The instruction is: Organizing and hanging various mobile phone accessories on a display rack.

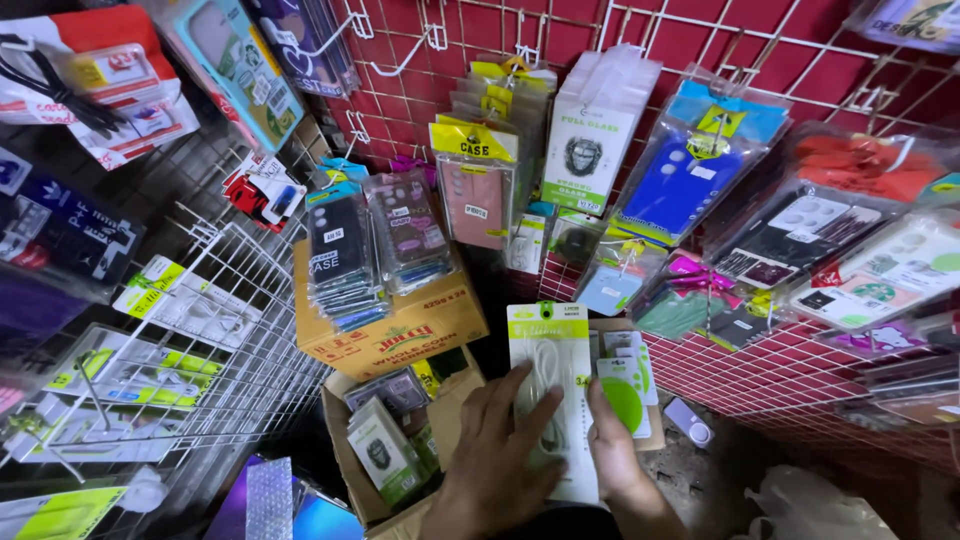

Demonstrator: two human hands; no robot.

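My left hand (497,455) and my right hand (612,452) together hold a long white package with a green top and a coiled white cable inside (551,390). My left fingers lie across the package's front. My right hand grips its right edge, next to smaller white and green packets (622,385) that sit in an open cardboard box (655,425).
A closed yellow-brown carton (395,335) carries stacks of packaged phone cases (345,255). An open box of small packages (385,450) sits lower left. White wire racks (240,330) stand left; a red wire grid wall (780,375) holds many hanging packages. A white plastic bag (810,505) lies lower right.
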